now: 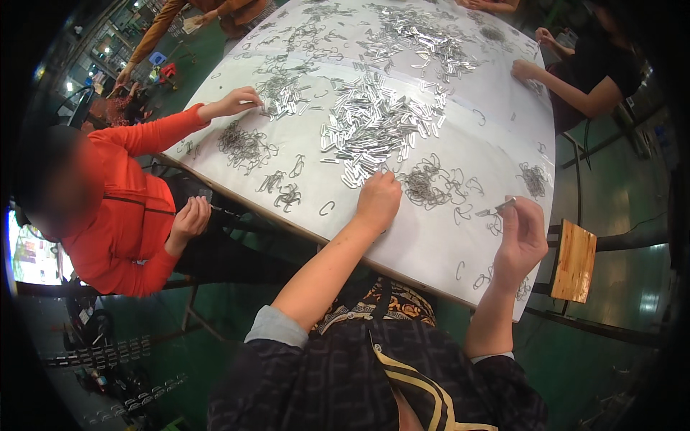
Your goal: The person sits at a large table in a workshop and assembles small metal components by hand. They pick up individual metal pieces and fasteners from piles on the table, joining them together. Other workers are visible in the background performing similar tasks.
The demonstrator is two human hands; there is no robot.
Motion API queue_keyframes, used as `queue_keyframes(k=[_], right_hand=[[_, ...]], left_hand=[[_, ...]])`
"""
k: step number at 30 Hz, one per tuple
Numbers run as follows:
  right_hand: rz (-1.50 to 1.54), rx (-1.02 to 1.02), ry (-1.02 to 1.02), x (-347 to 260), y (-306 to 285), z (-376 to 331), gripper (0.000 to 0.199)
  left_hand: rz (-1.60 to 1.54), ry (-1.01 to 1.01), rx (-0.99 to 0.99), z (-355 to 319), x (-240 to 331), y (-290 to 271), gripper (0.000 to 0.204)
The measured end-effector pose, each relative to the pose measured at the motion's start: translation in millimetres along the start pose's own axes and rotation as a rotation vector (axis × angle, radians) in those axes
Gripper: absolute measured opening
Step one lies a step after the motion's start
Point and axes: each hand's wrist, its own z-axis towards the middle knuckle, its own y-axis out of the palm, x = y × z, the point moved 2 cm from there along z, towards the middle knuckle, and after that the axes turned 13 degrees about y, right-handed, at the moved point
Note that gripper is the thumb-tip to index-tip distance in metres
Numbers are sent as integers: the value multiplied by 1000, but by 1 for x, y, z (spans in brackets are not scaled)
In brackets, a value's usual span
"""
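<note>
A big heap of small shiny metal strips (377,118) lies on the white-covered table (287,219) in front of me. My left hand (379,201) is at the heap's near edge, its fingers bent together and pointing down. Whatever its fingertips hold, if anything, is hidden. To the right, my right hand (525,233) is raised over the table, thumb and fingers pinching a small metal strip (490,211) that sticks out to the left. Between my hands lies a tangle of thin, dark wire hooks (431,183), with a few loose ones nearer the right hand.
A person in a red jacket (136,208) works at the table's left side, one hand at a smaller strip pile (286,100). Another person in black (604,79) reaches in from the far right. More hook piles (244,146) lie around. A wooden stool (573,260) stands right.
</note>
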Motion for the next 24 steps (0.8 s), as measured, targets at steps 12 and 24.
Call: queue_keyframes(k=[12, 24], right_hand=[[-13, -13, -2, 2, 0, -1, 9], [13, -93, 32, 7, 13, -5, 9]], left_hand=[[90, 84, -141, 11, -1, -7, 4], [-615, -421, -455, -15, 1, -51, 23]])
